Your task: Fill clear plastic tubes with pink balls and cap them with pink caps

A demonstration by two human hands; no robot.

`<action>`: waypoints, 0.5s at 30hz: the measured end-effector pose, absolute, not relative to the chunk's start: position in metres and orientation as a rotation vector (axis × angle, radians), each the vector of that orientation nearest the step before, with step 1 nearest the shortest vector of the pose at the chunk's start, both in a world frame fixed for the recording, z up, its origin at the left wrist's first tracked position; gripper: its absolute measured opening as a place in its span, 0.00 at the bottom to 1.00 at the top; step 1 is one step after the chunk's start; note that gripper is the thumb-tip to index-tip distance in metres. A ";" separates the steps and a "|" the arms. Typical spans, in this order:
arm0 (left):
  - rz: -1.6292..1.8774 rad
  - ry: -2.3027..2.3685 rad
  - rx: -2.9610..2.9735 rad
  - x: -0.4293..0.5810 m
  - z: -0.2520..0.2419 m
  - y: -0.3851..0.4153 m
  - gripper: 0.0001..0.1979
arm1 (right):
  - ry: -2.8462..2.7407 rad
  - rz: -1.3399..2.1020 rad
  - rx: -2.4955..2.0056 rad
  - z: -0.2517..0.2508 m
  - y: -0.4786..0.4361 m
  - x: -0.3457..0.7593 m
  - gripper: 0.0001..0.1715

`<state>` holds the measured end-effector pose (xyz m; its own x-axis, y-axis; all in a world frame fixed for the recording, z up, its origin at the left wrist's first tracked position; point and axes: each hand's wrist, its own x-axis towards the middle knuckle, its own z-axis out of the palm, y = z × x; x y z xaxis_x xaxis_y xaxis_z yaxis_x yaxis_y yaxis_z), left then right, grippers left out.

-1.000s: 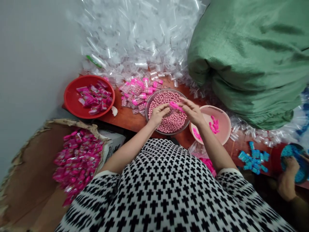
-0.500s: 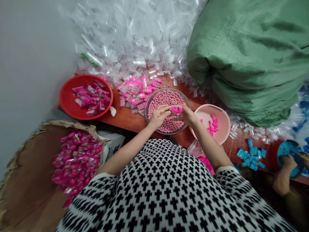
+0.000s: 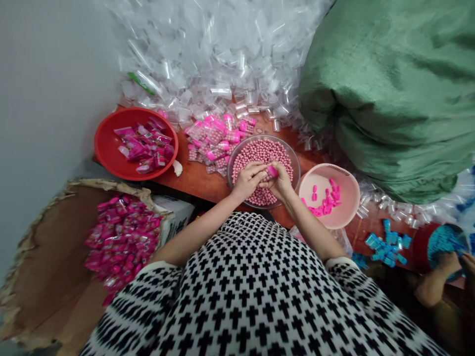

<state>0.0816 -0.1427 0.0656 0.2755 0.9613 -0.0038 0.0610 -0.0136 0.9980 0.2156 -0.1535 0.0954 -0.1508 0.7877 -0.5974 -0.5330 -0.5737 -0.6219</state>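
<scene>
Over a clear bowl (image 3: 295, 165) of pink beads (image 3: 256, 151), my two hands meet around one small container. Its pink cap (image 3: 272, 171) shows between the fingers, while its body is mostly hidden. My left hand (image 3: 247, 183) is closed on the container from the left. My right hand (image 3: 282, 184) grips it at the cap, fingers bent around it. Behind and left of the bowl lies a heap of bead-filled clear tubes (image 3: 213, 136) with pink caps. Right of the bowl, a pale pink basket (image 3: 351, 190) holds loose pink caps (image 3: 328, 200).
A red basin (image 3: 106, 148) holds pink packets. Below it, a torn carton (image 3: 48, 257) contains more. Clear empty tubes (image 3: 218, 54) pile at the back beside a big green sack (image 3: 389, 89). At right, another person's hand (image 3: 441, 277) works by blue pieces (image 3: 388, 244).
The pink cap, earlier showing as two spread parts, now appears as one compact piece. My right hand has curled in closer around it. The view has shifted slightly.
</scene>
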 end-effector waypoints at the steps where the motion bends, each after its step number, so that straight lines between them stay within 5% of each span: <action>1: 0.966 1.036 1.372 0.079 0.064 -0.140 0.18 | -0.334 1.920 -1.185 0.095 -0.153 0.216 0.21; 6: 1.017 1.141 1.352 0.046 0.050 -0.107 0.21 | -0.562 1.922 -1.351 0.083 -0.141 0.246 0.33; 12: 1.067 1.597 1.591 -0.004 0.026 -0.033 0.14 | -1.361 0.984 -2.073 0.052 -0.120 0.279 0.15; 15: 1.054 1.661 1.677 -0.011 0.020 -0.019 0.17 | -1.692 0.714 -2.281 0.043 -0.115 0.274 0.16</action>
<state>-0.0115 -0.0193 0.0203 -0.0712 0.9861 0.1499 0.5554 -0.0857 0.8271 0.2739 -0.1154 0.0433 0.2224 0.9415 -0.2531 0.8384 -0.3172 -0.4432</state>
